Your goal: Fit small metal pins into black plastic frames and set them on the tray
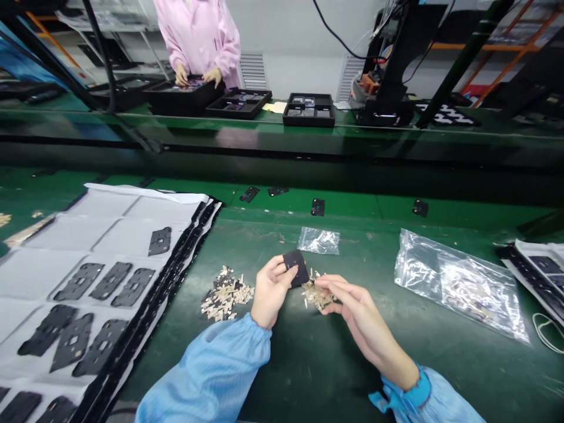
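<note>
My left hand (272, 289) grips a flat black plastic plate (296, 269) between thumb and fingers, tilted above the green bench. Just right of it, my right hand (348, 299) reaches over a small pile of pale metal strips (316, 295). Its fingers are stretched out with the thumb apart, and nothing shows between them. The fingertips overlap the pile; whether they touch it I cannot tell. A larger heap of similar strips (227, 295), with some dark bits in it, lies left of my left hand.
Several black plates (103, 346) lie on a stack of white divided sheets (99, 220) at left. Beyond my hands is a small clear bag (319, 241); a larger bag of small parts (462, 285) lies right. A pink-sleeved person (198, 41) works at black trays across the bench.
</note>
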The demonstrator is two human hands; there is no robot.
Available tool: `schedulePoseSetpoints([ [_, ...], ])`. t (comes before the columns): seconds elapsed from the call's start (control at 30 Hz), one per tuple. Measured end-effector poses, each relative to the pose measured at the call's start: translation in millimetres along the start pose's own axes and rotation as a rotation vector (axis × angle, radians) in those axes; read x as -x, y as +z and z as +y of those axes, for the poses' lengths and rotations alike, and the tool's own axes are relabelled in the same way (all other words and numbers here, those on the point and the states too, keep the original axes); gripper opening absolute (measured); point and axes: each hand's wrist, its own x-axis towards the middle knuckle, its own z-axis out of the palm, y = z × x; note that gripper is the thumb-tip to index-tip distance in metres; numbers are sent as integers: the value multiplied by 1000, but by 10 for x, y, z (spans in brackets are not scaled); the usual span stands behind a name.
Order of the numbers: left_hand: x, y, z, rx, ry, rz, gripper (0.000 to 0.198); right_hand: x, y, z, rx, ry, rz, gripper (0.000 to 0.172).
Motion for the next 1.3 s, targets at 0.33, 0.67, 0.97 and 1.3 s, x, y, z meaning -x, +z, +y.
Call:
schedulePoseSetpoints([
  [0.33,47,5,-44,-127,98,-47,36,-9,-11,-16,30,76,14,24],
  [0.67,60,-1,-48,-140,105,-66,34,-39,-9,5,40,79,38,26],
  [0.97,68,11,-26,-143,98,-59,33,-47,-7,5,39,84,33,27],
  [1.3,53,5,-47,-138,97,-55,33,-37,-1,8,27,92,47,28],
])
